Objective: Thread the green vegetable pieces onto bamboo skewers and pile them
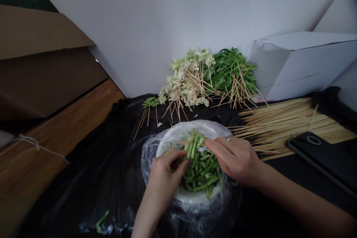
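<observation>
A white bowl (178, 135) lined with clear plastic holds several cut green bean pieces (202, 173). My left hand (164, 176) hovers over the bowl's left side, fingers pinched round a thin bamboo skewer with a few green pieces (193, 143) threaded on it. My right hand (234, 158) comes in from the right, its fingers closed on the same bunch of green pieces at the skewer.
A pile of bare bamboo skewers (284, 124) lies to the right. Finished skewers of pale cabbage (186, 78), leafy greens (232, 72) and green beans (150, 101) rest against the wall. A white box (304, 63), a dark phone (326, 154), black plastic sheet (92, 178) and cardboard (41, 63) surround them.
</observation>
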`<action>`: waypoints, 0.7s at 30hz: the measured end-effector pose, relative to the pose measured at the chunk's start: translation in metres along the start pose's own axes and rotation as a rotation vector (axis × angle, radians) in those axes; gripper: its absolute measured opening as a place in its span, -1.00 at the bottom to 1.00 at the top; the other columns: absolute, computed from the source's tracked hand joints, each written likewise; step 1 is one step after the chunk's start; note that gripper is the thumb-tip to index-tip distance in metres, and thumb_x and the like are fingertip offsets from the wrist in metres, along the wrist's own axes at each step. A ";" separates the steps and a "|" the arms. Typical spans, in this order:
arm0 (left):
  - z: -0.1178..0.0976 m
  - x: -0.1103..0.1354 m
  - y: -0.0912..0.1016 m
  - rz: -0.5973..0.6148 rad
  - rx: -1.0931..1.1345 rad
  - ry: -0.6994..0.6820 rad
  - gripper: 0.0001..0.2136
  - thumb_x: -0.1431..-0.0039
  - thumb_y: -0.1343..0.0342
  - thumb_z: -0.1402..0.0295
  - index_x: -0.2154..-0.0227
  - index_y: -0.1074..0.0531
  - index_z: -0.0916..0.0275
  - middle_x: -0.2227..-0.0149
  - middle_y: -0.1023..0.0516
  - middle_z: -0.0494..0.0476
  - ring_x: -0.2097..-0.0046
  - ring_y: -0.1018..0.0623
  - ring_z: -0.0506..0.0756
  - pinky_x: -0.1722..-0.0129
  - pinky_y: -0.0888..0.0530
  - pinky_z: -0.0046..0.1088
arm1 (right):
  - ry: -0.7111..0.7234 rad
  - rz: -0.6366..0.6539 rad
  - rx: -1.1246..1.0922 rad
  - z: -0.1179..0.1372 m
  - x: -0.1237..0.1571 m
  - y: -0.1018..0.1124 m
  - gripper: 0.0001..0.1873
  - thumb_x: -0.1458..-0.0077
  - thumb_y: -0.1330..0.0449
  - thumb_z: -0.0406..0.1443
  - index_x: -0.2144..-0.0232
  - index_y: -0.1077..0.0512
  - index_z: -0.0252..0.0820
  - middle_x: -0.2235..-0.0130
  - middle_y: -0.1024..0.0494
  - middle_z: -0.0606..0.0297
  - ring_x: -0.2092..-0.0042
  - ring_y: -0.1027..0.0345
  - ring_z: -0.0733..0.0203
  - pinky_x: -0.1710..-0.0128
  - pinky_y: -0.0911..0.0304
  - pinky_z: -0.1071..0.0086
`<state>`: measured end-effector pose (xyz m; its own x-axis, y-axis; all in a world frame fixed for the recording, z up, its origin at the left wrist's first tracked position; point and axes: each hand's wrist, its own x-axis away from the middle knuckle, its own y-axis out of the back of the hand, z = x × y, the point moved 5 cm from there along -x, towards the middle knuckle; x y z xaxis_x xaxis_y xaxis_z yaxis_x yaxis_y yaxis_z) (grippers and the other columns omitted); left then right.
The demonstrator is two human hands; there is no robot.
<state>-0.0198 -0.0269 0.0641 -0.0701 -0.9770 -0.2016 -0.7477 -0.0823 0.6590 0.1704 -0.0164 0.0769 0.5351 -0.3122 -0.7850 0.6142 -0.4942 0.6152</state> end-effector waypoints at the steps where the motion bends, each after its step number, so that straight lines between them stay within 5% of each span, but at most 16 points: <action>1: 0.004 0.000 0.004 -0.046 0.098 0.051 -0.89 -0.09 -0.21 0.40 0.31 -0.59 0.19 0.44 -0.60 0.07 0.40 -0.55 0.10 0.37 -0.44 -0.41 | -0.001 -0.017 -0.003 0.000 -0.001 0.001 -0.76 -0.22 -0.04 -0.49 0.06 -0.36 -0.40 0.39 -0.52 0.25 0.44 -0.29 0.28 0.43 -0.14 0.34; 9: 0.020 0.000 0.014 -0.328 0.770 0.261 -0.83 0.05 -0.36 0.38 0.36 -0.55 0.23 0.40 -0.65 0.02 0.38 -0.60 -0.01 0.32 -0.50 -0.57 | 0.028 -0.004 0.003 0.003 -0.001 -0.001 -0.76 -0.20 -0.03 -0.51 0.10 -0.39 -0.41 0.43 -0.50 0.27 0.47 -0.28 0.29 0.47 -0.15 0.33; 21: 0.013 0.001 0.008 -0.348 0.986 0.243 -0.84 0.06 -0.39 0.40 0.36 -0.59 0.20 0.39 -0.68 0.04 0.34 -0.62 -0.04 0.25 -0.51 -0.61 | 0.047 0.027 0.032 0.006 0.002 -0.007 -0.73 -0.22 0.00 -0.48 0.06 -0.37 -0.40 0.41 -0.51 0.25 0.46 -0.27 0.28 0.47 -0.16 0.32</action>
<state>-0.0341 -0.0261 0.0596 0.3015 -0.9524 -0.0443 -0.9120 -0.2746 -0.3047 0.1641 -0.0181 0.0702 0.5786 -0.2873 -0.7634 0.5806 -0.5122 0.6329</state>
